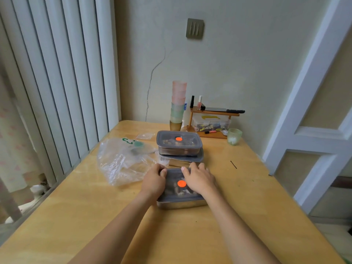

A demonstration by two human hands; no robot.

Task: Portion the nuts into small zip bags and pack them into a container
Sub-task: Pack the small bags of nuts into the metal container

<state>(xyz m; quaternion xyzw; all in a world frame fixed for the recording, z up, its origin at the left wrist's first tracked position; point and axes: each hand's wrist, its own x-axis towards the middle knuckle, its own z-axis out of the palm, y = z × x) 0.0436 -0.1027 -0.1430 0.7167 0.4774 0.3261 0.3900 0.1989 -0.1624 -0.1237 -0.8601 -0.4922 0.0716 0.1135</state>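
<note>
A steel container (181, 203) with a grey see-through lid (174, 189) and an orange dot sits on the wooden table (95, 216) in front of me. Packed nuts show dimly through the lid. My left hand (153, 181) curls over the lid's left far corner. My right hand (200, 179) lies on the lid's right side with its fingers spread and pressing down. Behind it stand two more lidded steel containers (179, 143), stacked, the upper one with nuts inside. A small clear zip bag (145, 136) lies further back.
A large crumpled clear plastic bag (122, 159) lies left of the containers. At the back stand a stack of pastel cups (178, 103), a small wooden shelf (211, 115) with bottles and a knife, and a green glass (234, 136). A hairpin (233, 164) lies to the right.
</note>
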